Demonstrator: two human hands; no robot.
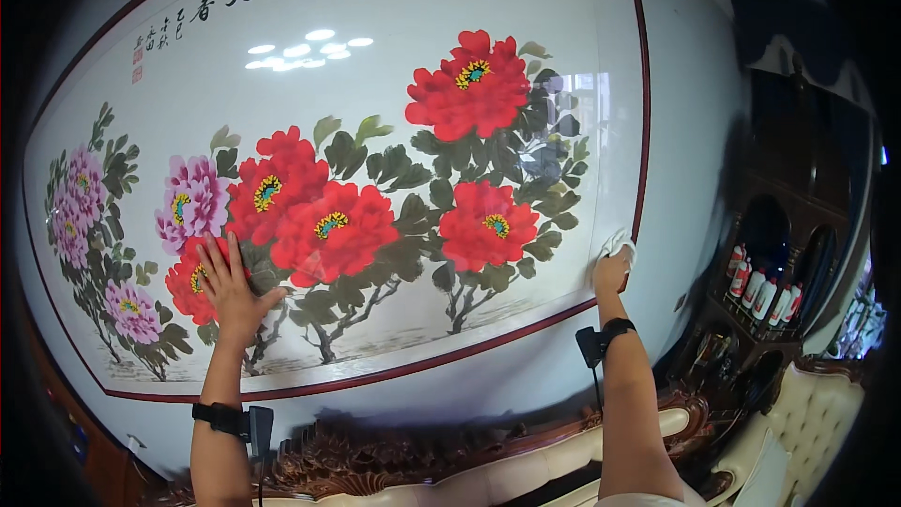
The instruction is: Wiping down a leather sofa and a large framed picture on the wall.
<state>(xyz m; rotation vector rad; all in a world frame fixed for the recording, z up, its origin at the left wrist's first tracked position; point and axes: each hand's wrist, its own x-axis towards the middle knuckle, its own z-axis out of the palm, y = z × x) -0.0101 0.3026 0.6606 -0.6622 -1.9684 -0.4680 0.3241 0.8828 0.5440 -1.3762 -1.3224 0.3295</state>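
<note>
A large framed painting (375, 160) of red and pink peonies hangs on the wall, behind glass that reflects ceiling lights and a window. Its dark red frame (644, 113) runs around the edge. My left hand (228, 291) lies flat against the lower left part of the glass, fingers spread, over a red flower. At the lower right corner my right hand (612, 270) is closed on a white cloth (615, 242), pressed near the frame's right side. Part of the cloth is hidden in the hand. Each wrist wears a black strap with a small device.
Below the painting stands a sofa with a carved wooden back (357, 460) and cream padding. To the right, a dark wooden cabinet (798, 160) holds several red-and-white bottles (765, 296) on a shelf. A cream tufted seat back (821, 413) is at the lower right.
</note>
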